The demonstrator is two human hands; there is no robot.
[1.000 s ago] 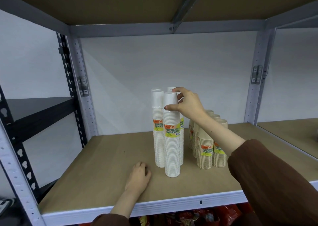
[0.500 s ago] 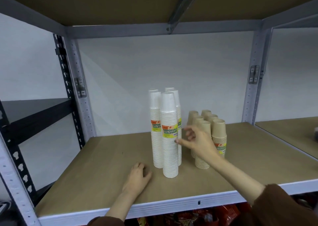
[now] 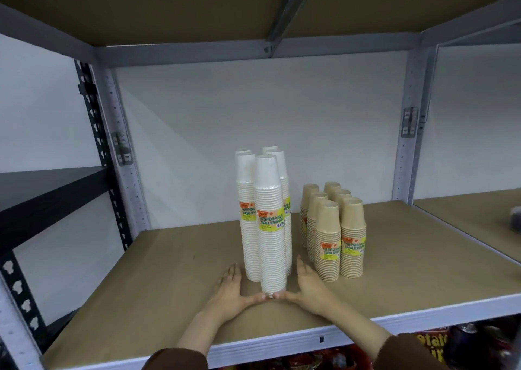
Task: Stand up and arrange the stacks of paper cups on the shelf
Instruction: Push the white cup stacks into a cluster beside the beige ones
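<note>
A: Start at the far side. What lies beyond the left hand [image 3: 229,286]?

B: Bare shelf board [image 3: 158,279], running out to the left upright [image 3: 119,133]. That is the widest free stretch, so it looks like the easiest way to slide anything.

A: And the hand itself?

B: Flat on the board with its fingers straight and together, gripping nothing. Its thumb reaches inward to the foot of the front white stack [image 3: 270,245].

A: So the stack stands between the two hands?

B: Yes, upright, with a palm on either side of its base. The right hand [image 3: 308,288] mirrors the other: spread flat, fingers pointing to the back wall, thumb meeting the other thumb at the stack's near edge. I read it as a cradle. A tall column is best nudged low down, where it won't tip.

A: What is ahead of the fingertips?

B: The other white stacks [image 3: 245,200], packed touching, just behind the front one. It juts toward the wrists, so my guess is it gets pushed back into line.

A: And past the right hand?

B: The brown stacks [image 3: 352,228], shorter, in two close rows just beside its fingers, so there's little slack there. Beyond them is open board up to the right upright [image 3: 408,155].

A: Any edge to mind?

B: The front lip [image 3: 276,340], under the wrists. Pulling the stack toward it would risk a fall.
</note>
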